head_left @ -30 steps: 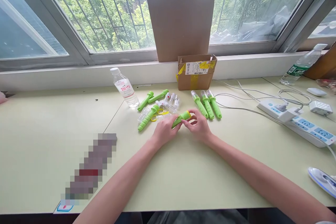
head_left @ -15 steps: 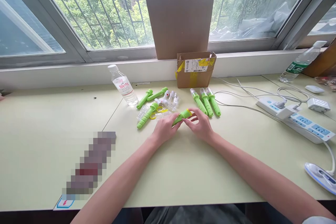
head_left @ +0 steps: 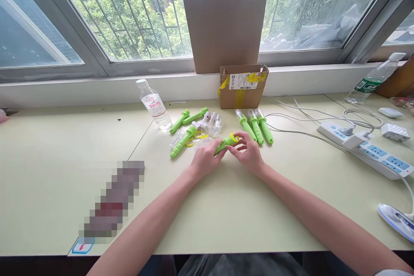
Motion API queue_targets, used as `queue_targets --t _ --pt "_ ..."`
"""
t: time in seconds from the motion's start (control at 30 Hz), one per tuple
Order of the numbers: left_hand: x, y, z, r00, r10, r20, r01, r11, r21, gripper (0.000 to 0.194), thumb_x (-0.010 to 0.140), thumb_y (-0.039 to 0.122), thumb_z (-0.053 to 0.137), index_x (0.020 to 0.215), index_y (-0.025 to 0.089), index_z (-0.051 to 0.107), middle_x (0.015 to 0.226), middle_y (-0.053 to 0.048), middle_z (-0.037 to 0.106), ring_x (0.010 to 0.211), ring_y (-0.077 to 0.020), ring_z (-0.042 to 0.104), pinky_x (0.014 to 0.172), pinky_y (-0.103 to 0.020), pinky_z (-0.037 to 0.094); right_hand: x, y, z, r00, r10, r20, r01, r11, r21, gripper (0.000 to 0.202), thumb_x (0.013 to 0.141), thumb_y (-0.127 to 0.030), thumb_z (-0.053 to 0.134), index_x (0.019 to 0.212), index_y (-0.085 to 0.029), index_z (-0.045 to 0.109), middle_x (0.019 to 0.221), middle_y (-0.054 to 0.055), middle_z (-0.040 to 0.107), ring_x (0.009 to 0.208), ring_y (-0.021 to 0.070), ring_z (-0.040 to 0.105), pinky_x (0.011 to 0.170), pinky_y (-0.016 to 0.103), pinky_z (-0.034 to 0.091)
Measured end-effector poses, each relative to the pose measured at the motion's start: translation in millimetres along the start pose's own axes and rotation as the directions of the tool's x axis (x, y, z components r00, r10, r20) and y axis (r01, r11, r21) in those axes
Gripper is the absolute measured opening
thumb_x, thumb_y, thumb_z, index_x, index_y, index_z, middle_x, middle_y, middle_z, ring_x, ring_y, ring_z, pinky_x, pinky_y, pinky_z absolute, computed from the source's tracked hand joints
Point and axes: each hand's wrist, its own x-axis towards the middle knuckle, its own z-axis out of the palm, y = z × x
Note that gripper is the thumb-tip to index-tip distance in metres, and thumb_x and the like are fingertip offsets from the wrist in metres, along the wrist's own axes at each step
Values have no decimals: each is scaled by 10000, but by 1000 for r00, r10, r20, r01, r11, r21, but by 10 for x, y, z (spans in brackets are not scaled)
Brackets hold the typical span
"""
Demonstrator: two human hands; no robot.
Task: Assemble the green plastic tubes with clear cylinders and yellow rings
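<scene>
My left hand (head_left: pixel 205 158) is wrapped around a green ribbed plastic handle (head_left: pixel 223 144), tilted up to the right. At its wide threaded end sits a yellow ring (head_left: pixel 234 137), pinched by the fingers of my right hand (head_left: pixel 248 153). Whether the ring is seated on the threads, I cannot tell. Left of my hands lie loose green handles (head_left: pixel 183 142), more yellow rings (head_left: pixel 207 136), clear ribbed caps (head_left: pixel 177 138) and small white parts (head_left: pixel 212 117). On the right are three green sticks with clear caps (head_left: pixel 255 128), side by side.
A small cardboard box (head_left: pixel 243 90) stands by the window. Water bottles stand at left (head_left: pixel 154 105) and far right (head_left: pixel 371 78). Cables run to a white power strip (head_left: pixel 365 148) at right. A blurred dark object (head_left: pixel 113 200) lies at front left.
The yellow ring now shows as a tilted loop at the handle's end, where before only its edge was visible. Both hands stay nearly in place; the view has shifted slightly.
</scene>
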Motion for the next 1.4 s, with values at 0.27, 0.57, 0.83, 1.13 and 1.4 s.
queue_targets --t 0.27,0.57,0.83,1.13,1.4 --pt "-13 7 29 996 81 -44 -79 995 62 235 915 342 495 1077 186 560 955 -39 700 746 -164 656 582 -257 451 3 4 -13 997 73 -18 -72 994 80 352 752 -467 677 950 -204 552 871 49 656 765 193 670 590 318 593" --pt "-19 -18 58 989 133 -70 -127 988 93 230 916 331 495 1087 190 557 957 -41 705 757 -166 671 573 -254 462 -19 -2 0 997 -14 -71 22 995 101 421 754 -422 688 1055 -234 461 923 37 643 783 186 675 607 330 607" --pt "-30 -18 62 983 166 -78 -156 980 122 219 912 317 494 1081 190 549 947 -47 705 743 -175 672 570 -263 474 -29 -6 -11 993 -116 -16 115 992 -56 400 849 -395 576 1213 -232 547 1024 81 639 837 192 654 630 323 625" --pt "-42 -30 30 970 236 -56 -214 941 260 245 930 321 441 1108 175 524 809 -44 670 641 -169 639 504 -249 419 -76 -20 14 989 -128 72 132 990 -53 615 844 -441 578 1389 -229 388 1202 123 586 923 218 641 615 322 636" --pt "-58 63 75 981 183 -65 -162 955 247 248 938 305 417 1132 183 511 876 -54 680 684 -168 649 480 -242 390 -85 -68 32 993 -116 -14 115 993 -37 540 832 -404 600 1324 -223 469 1156 118 622 976 238 635 665 362 635"
